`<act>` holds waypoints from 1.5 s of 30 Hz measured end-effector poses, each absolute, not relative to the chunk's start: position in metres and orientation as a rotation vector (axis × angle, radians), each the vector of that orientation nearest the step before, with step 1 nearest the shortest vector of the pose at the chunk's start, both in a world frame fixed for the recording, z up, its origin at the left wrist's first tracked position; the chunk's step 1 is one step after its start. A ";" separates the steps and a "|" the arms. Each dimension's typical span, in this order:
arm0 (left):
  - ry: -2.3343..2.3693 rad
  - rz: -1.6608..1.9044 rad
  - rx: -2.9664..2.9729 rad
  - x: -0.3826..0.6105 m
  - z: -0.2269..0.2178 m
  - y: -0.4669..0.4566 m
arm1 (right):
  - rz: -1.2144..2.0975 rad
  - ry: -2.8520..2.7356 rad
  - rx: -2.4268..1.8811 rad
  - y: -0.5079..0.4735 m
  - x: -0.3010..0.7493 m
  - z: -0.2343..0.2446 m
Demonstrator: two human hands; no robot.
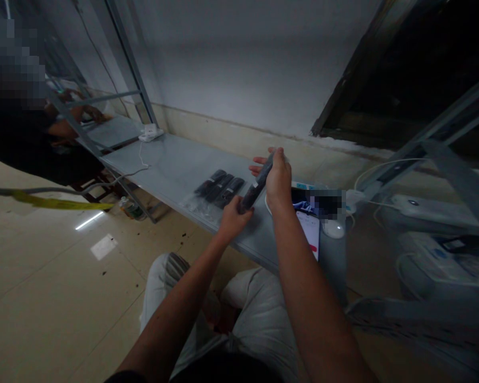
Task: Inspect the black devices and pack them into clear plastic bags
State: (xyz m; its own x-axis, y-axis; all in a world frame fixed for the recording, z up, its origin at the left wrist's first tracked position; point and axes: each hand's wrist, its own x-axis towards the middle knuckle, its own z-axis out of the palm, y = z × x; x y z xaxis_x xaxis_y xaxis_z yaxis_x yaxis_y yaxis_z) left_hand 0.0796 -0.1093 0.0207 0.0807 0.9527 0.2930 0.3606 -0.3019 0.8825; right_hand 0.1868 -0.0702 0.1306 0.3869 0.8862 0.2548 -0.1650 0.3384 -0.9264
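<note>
A dark, slim rolled bundle (259,185) with a small pale label slants between my two hands above the table; its exact kind is hard to make out. My left hand (236,217) is closed around its lower end. At the upper end, my right hand (278,178) has the bundle between thumb and palm, several fingers reaching out behind it. Several similar dark bundles (219,186) in clear plastic lie side by side on the grey table (163,162), just left of my hands. Loose clear plastic (201,210) sits at the near edge.
A phone (309,231) with a lit screen lies by my right forearm, near a round white object (333,229). White devices with cables (435,210) stand farther right. A power strip (150,133) is at the table's left. Another person (35,133) sits beyond the metal frame (130,58).
</note>
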 end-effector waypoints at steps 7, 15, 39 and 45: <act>1.296 1.206 1.723 0.079 0.024 -0.112 | 0.839 -0.877 -0.954 -0.071 0.186 0.136; 1.267 1.231 1.734 0.079 0.021 -0.111 | 0.909 -0.840 -0.887 -0.075 0.181 0.148; 1.451 1.241 2.001 0.040 0.031 -0.140 | 1.077 -0.760 -1.001 -0.067 0.194 0.127; 1.618 1.093 2.150 -0.018 0.057 -0.158 | 1.229 -0.606 -0.862 -0.063 0.213 0.120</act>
State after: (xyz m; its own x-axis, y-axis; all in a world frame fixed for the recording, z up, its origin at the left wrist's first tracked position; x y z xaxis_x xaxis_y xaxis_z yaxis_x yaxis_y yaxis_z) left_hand -0.0176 -0.1575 0.0565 0.1085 0.9016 0.4187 0.7248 -0.3601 0.5874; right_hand 0.2134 -0.0628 0.1202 0.2489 0.9672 -0.0497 -0.5495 0.0987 -0.8297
